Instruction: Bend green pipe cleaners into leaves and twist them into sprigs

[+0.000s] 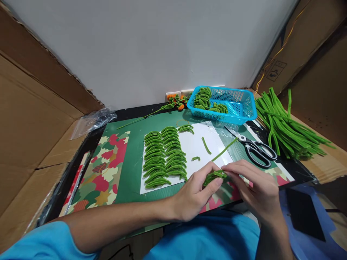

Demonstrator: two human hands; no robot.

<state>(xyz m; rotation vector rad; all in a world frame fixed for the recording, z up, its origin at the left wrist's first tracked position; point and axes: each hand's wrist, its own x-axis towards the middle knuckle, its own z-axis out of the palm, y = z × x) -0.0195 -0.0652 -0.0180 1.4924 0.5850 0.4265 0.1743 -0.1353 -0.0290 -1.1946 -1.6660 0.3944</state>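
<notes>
My left hand is closed round a small bundle of green fuzzy pieces, its thumb pressed on them. My right hand pinches the right end of this bundle, fingertips close to my left thumb. On a white sheet lie two columns of curved green pieces, with a small group at the top of a third column. A straight green strip, a short green piece and a longer green stem rest right of the columns.
Scissors lie partly open beyond my right hand. A blue basket with green pieces stands at the back. Many long green stems are piled at the right. An orange-flowered stem and clear plastic lie behind.
</notes>
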